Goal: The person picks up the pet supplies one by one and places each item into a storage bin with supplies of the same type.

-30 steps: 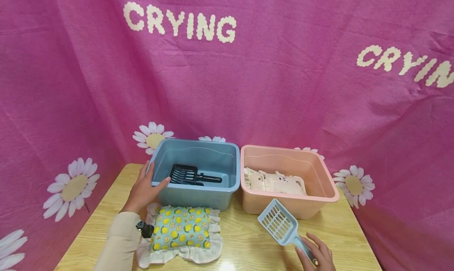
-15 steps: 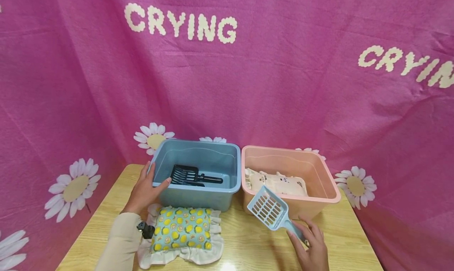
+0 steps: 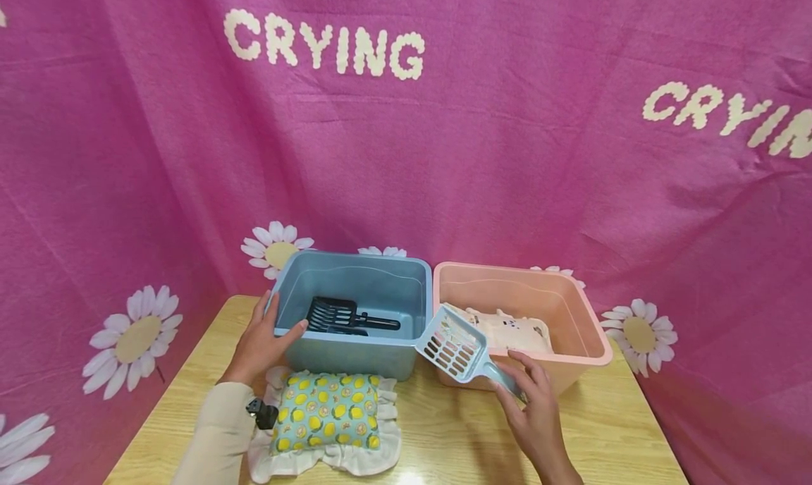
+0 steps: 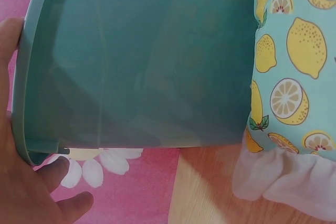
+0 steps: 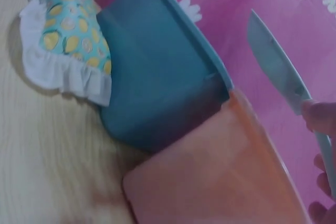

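Note:
A light-blue slotted litter scoop [image 3: 453,345] is gripped by its handle in my right hand [image 3: 536,407], raised in front of the gap between the two bins. Its head overlaps the front rim of the peach bin [image 3: 574,359] in the head view. My left hand [image 3: 263,340] rests against the front left corner of the blue bin [image 3: 355,354], thumb at the front rim and fingers fairly straight along the left side. Inside the blue bin lies a black litter scoop [image 3: 336,314], with another dark piece beside it. The right wrist view shows the held scoop [image 5: 273,59] edge-on.
A lemon-print pillow [image 3: 326,411] with white ruffles lies before the blue bin, against its front wall. A cream pillow [image 3: 514,330] with small printed figures sits in the peach bin. Both bins stand side by side on the wooden table [image 3: 609,428], with a pink daisy cloth [image 3: 495,154] behind.
My right hand has carried the light-blue scoop up and to the left, from before the peach bin toward the gap between the bins. My left hand stays at the blue bin.

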The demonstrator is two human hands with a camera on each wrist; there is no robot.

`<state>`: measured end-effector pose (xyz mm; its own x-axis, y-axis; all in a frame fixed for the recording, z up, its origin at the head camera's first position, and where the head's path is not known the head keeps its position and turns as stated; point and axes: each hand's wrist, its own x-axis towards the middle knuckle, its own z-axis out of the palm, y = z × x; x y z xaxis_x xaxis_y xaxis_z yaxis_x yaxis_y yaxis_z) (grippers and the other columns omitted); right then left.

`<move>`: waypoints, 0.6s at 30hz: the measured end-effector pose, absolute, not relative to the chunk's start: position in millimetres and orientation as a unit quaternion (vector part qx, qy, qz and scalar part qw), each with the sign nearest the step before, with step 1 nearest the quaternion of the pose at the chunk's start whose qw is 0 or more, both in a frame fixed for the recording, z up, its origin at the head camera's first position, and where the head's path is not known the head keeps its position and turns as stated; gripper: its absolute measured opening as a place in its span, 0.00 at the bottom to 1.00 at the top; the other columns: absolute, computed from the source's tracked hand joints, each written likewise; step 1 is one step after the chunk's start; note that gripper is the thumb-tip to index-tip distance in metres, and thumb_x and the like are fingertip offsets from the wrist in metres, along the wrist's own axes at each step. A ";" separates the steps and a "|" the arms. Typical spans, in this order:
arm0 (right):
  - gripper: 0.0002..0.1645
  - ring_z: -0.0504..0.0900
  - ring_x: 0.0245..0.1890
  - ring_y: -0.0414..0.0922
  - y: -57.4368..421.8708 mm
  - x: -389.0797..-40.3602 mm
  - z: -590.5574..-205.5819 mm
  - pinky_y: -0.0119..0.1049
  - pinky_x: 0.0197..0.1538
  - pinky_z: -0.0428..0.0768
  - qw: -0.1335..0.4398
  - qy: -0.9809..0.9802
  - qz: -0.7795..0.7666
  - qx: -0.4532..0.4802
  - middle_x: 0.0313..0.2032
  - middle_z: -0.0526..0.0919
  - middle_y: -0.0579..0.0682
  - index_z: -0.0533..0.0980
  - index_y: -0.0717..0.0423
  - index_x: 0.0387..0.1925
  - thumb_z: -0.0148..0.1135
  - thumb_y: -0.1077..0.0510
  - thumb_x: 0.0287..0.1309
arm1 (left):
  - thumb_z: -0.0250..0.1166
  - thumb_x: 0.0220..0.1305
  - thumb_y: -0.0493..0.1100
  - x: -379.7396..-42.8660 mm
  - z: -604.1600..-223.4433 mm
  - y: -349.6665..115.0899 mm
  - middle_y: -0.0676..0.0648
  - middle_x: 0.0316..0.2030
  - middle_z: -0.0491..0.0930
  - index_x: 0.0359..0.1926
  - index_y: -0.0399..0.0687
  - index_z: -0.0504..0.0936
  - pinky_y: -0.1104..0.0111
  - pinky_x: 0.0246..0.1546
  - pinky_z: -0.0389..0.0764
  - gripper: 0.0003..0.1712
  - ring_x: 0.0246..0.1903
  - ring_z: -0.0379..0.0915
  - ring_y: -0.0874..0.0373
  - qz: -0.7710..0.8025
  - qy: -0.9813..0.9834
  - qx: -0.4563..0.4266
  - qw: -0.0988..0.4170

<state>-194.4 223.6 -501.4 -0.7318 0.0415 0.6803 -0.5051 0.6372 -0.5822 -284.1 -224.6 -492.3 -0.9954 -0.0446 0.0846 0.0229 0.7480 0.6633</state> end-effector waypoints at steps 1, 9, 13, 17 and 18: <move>0.20 0.71 0.51 0.50 221.4 -196.9 -499.4 0.20 0.45 0.69 0.336 -0.839 0.404 0.144 0.55 0.77 0.55 0.84 0.54 0.42 0.74 0.69 0.45 | 0.58 0.61 0.68 -284.1 -492.4 -224.6 0.43 0.76 0.33 0.77 0.49 0.38 0.33 0.57 0.60 0.57 0.69 0.44 0.31 -0.356 -0.933 0.007 0.047; 0.18 0.70 0.55 0.53 202.6 -215.4 -482.3 0.27 0.52 0.67 0.316 -0.839 0.406 0.176 0.55 0.76 0.53 0.84 0.52 0.42 0.74 0.66 0.46 | 0.57 0.60 0.70 -283.8 -493.8 -225.6 0.44 0.76 0.32 0.77 0.49 0.38 0.33 0.58 0.60 0.58 0.69 0.45 0.32 -0.351 -0.935 0.008 0.045; 0.17 0.71 0.53 0.52 194.9 -223.1 -476.6 0.29 0.49 0.69 0.317 -0.841 0.397 0.188 0.54 0.76 0.53 0.83 0.53 0.41 0.74 0.65 0.46 | 0.57 0.60 0.71 -284.4 -493.7 -225.9 0.44 0.76 0.32 0.77 0.49 0.38 0.33 0.58 0.60 0.58 0.69 0.46 0.32 -0.351 -0.935 0.006 0.047; 0.16 0.72 0.53 0.51 187.0 -229.0 -472.1 0.29 0.50 0.69 0.311 -0.843 0.396 0.189 0.52 0.76 0.56 0.83 0.54 0.40 0.75 0.64 0.46 | 0.57 0.59 0.71 -284.4 -493.0 -226.0 0.44 0.76 0.32 0.77 0.49 0.38 0.33 0.57 0.60 0.58 0.69 0.45 0.32 -0.352 -0.935 0.008 0.045; 0.16 0.72 0.54 0.52 185.0 -230.4 -471.0 0.28 0.51 0.69 0.307 -0.843 0.399 0.188 0.52 0.76 0.57 0.84 0.55 0.40 0.75 0.64 0.46 | 0.57 0.59 0.71 -284.4 -492.6 -226.0 0.44 0.76 0.32 0.77 0.49 0.38 0.33 0.57 0.60 0.59 0.69 0.45 0.32 -0.352 -0.935 0.008 0.044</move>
